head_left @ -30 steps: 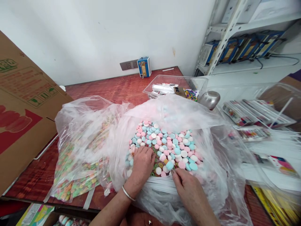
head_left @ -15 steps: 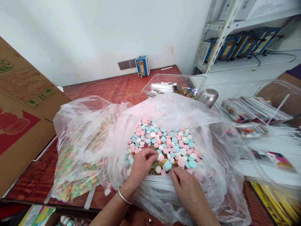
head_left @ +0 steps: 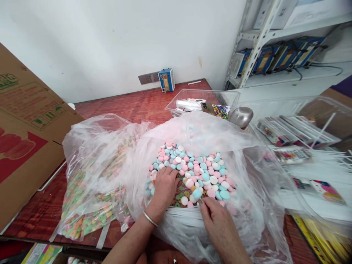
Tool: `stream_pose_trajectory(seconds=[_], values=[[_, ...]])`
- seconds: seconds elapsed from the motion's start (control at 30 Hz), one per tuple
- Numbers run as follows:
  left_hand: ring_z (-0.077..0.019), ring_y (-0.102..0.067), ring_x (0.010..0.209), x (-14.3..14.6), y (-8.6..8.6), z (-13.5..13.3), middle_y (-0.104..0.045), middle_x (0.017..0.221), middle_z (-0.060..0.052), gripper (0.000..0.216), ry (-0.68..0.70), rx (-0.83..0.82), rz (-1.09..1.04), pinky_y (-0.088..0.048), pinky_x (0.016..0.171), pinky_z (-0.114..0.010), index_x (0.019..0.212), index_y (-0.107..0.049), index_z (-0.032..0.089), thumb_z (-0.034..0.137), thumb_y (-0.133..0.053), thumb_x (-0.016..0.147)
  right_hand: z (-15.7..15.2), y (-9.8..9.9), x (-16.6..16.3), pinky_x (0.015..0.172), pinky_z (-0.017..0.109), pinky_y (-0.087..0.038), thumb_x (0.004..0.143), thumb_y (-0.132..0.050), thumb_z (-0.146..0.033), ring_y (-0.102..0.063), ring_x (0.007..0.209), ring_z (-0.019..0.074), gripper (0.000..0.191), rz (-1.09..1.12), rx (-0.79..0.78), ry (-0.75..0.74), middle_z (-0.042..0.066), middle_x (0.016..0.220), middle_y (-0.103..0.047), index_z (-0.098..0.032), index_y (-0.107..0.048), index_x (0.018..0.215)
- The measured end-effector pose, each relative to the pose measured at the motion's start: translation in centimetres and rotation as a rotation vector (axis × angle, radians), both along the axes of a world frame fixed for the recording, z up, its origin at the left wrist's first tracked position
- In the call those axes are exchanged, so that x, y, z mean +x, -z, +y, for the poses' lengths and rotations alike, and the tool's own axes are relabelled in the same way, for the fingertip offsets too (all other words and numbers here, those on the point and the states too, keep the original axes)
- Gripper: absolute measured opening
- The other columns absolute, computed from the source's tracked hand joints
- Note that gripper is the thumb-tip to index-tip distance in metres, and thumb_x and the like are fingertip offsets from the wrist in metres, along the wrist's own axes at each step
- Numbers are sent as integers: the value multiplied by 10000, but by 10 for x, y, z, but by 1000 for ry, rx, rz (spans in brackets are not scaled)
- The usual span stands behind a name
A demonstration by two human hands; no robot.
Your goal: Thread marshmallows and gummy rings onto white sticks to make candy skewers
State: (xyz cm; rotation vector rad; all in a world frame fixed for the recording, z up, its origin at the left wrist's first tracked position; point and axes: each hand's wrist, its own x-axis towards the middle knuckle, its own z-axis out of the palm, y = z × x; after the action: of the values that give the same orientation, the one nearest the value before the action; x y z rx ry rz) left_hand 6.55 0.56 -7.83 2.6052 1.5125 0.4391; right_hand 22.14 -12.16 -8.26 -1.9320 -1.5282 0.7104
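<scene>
My left hand (head_left: pixel 165 186) reaches into a heap of pink, blue and white button-shaped sweets (head_left: pixel 205 167), its fingers bent down among them; the fingertips are partly hidden. My right hand (head_left: pixel 218 220) is closed at the near edge of the heap, thumb and forefinger pinching a thin white stick, mostly hidden. Just past these fingers a blue sweet (head_left: pixel 197 193), an orange ring and paler sweets lie in a row, seemingly threaded on the stick. Green and brown ring-shaped pieces (head_left: pixel 183 190) show between my hands. A clear plastic bag (head_left: pixel 247 190) surrounds the heap.
Left stands another clear bag of coloured rings (head_left: pixel 90 198), beside a cardboard box (head_left: pixel 30 121). Behind are a clear tray (head_left: pixel 176 96) and a metal scoop (head_left: pixel 242 116). Several white sticks (head_left: pixel 184 216) lie in front of the heap. Packed cards (head_left: pixel 291 128) are at right.
My left hand has moved away from the row of sweets, up and left into the heap, and its pinch has loosened. My right hand stays nearly in place.
</scene>
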Motion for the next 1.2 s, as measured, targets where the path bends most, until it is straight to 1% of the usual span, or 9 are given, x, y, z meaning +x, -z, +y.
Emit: stream_pose_trajectory(seconds=[0.1,0.2,0.27,0.4,0.5,0.67,0.8,1.03,1.2], values=[[-257,-566,902,4,4,1,-665,856,-62,56,-10,34,7,-427,802,-405,839,-700,203,184,-647,844,0,0,3,632,261,-381,958,-343,-320,-612,701,189,344,19,-9,9,37,746,-643,-209,-560,715],[-248,-582,928,2,3,-2,-687,885,-65,86,-45,-15,-200,-432,838,-400,864,-704,205,177,-624,849,0,1,3,638,265,-379,959,-338,-324,-610,704,189,343,18,-20,8,34,747,-638,-212,-544,710],[-221,-612,873,0,-1,-3,-702,888,-60,100,-120,-207,-450,-463,805,-367,899,-702,199,212,-617,846,1,2,3,630,265,-376,960,-335,-328,-606,695,189,350,11,-26,-2,33,731,-631,-216,-521,686],[-174,-644,703,-3,-11,-4,-713,809,-49,266,-204,-833,-919,-505,662,-299,944,-681,163,381,-671,792,3,2,1,627,266,-383,954,-338,-322,-608,698,193,349,6,-7,-23,40,719,-629,-216,-512,670],[-155,-655,695,-5,-14,-6,-721,835,-41,358,-204,-1040,-1042,-507,647,-267,961,-677,154,410,-746,719,3,1,0,624,265,-386,954,-337,-321,-608,689,190,352,5,5,-30,40,714,-631,-216,-511,666],[-99,-588,571,-4,-15,-7,-688,746,-7,343,-241,-1083,-1031,-427,525,-199,914,-687,151,399,-771,693,0,-2,0,621,260,-387,961,-329,-315,-614,692,188,353,-3,-6,-47,35,723,-641,-216,-518,680],[-83,-553,522,-2,-16,-7,-664,668,2,338,-266,-1106,-1077,-404,502,-187,897,-691,143,389,-780,682,0,-4,0,620,261,-390,963,-329,-312,-619,698,190,356,-19,-9,-43,40,728,-645,-217,-520,678],[-105,-609,580,-3,-16,-8,-697,707,-23,343,-258,-1146,-1080,-439,540,-193,907,-722,145,399,-792,688,1,-4,2,626,261,-391,965,-345,-295,-621,691,187,352,-28,-4,-63,38,729,-651,-215,-542,684],[-129,-641,654,7,-16,-14,-708,750,-31,341,-248,-1179,-1183,-512,651,-239,866,-721,139,418,-800,687,3,-7,-4,642,276,-411,972,-341,-284,-618,715,201,354,-26,-11,-56,58,755,-645,-203,-563,709]])
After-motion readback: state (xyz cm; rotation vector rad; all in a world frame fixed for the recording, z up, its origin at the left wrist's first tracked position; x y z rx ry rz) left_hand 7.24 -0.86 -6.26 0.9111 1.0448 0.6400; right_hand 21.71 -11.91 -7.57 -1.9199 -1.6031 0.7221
